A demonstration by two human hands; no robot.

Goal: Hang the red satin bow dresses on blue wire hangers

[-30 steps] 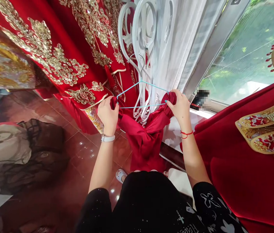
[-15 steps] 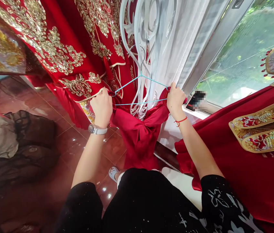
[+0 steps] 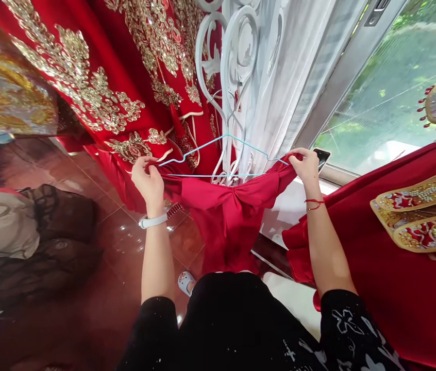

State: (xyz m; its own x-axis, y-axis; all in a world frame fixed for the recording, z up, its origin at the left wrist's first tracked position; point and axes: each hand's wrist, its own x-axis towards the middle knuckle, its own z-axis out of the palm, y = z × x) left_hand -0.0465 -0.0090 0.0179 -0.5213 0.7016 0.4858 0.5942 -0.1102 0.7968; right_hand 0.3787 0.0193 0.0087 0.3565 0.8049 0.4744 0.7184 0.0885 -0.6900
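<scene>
A plain red dress (image 3: 228, 221) with a gathered bow at the bust hangs in front of me. My left hand (image 3: 148, 180) pinches its upper edge near the left end of a light blue wire hanger (image 3: 202, 146). On the other side my right hand (image 3: 305, 164) grips the dress's right upper edge by the hanger's right end. The neckline is stretched wide between both hands. Above, the hanger's hook rises in front of a white scrollwork metal frame (image 3: 223, 56); whether it rests on the frame I cannot tell.
Red gowns with gold embroidery (image 3: 102, 98) hang at the left. A red embroidered garment (image 3: 396, 247) stands at the right beside a window (image 3: 380, 98). A phone (image 3: 322, 157) lies on the sill behind my right hand. A beige bag (image 3: 3, 224) is at the far left.
My hands have moved apart, drawing the dress's upper edge wider. The hanger's ends now reach toward both hands, and its crossbar sits slightly lower in view.
</scene>
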